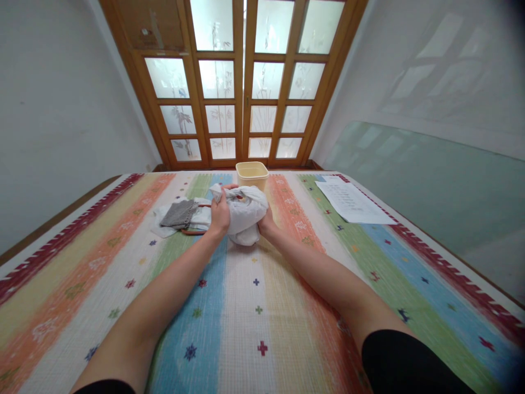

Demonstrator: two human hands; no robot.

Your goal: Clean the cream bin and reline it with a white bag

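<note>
A crumpled white bag [248, 210] is held up over the table between my two hands; whether it is thin plastic or cloth I cannot tell. My left hand [220, 212] grips its left side, thumb upward, near a twisted end. On the opposite side my right hand [266, 218] is closed round the bag's edge, its fingers mostly hidden behind it. A small dark gap shows among the folds at the top. Left of my left hand lies a grey knitted piece [179, 214] on crumpled white material [161, 223], with a brown curved handle [193, 232] beside it.
Just behind the bag stands a pale yellow square tub [251, 171]. A printed white sheet of paper [348, 200] lies at the right on the striped tablecloth [241, 328]. Walls flank the table, and wooden glazed doors [241, 93] rise beyond its far edge.
</note>
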